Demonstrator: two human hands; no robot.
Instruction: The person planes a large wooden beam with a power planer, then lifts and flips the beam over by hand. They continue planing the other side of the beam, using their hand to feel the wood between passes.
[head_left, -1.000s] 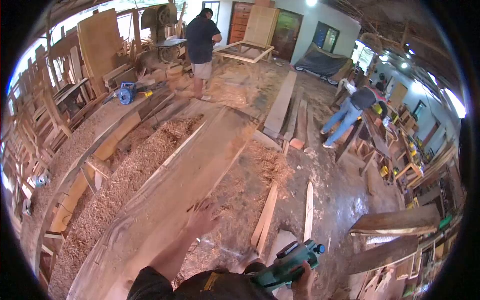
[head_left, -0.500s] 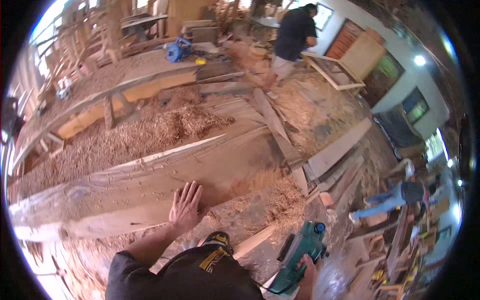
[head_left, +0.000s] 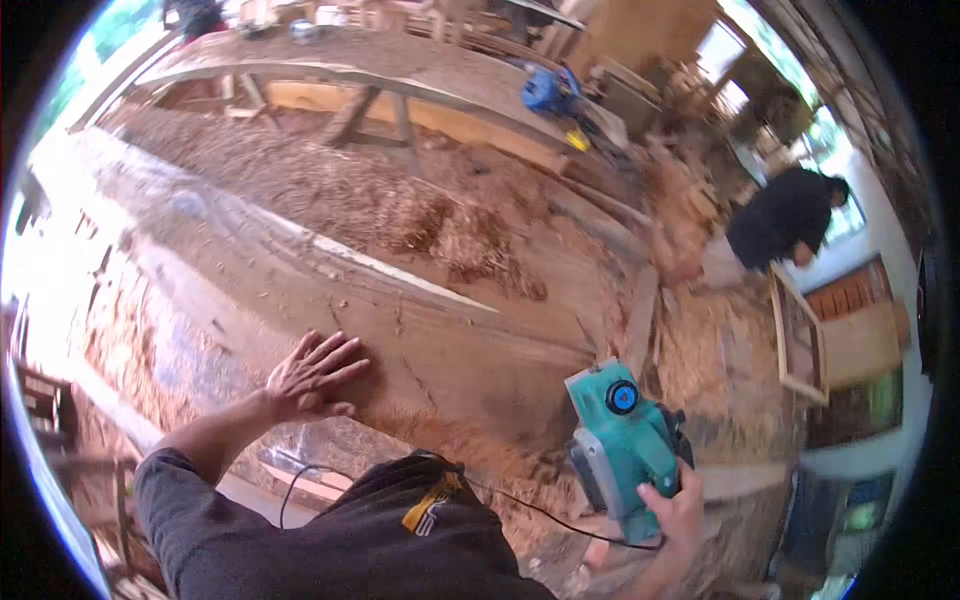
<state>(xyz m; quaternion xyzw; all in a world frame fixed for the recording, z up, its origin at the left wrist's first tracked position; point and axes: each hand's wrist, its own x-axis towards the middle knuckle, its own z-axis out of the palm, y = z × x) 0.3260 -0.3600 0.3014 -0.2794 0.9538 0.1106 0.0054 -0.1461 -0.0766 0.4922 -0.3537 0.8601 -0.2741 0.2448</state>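
Observation:
My left hand (head_left: 318, 378) lies flat with fingers spread on the near edge of a long wooden plank (head_left: 430, 350). Wrapped round the handle of a teal electric planer (head_left: 615, 420), my right hand (head_left: 675, 505) holds it beside the plank's right end. The planer is tilted, with its blue round knob facing me. A black power cord (head_left: 560, 520) runs from it across the front of my shirt. Bits of shavings are scattered over the plank's surface.
A heap of wood shavings (head_left: 450, 225) lies beyond the plank. Behind it are a wooden frame (head_left: 400, 85) and a blue power tool (head_left: 550, 90). At the right, another person (head_left: 790, 215) bends near a framed wooden panel (head_left: 800, 335).
My right hand has raised the planer from low at my side up to the plank's right end. My view has turned, and my left hand stays flat on the plank.

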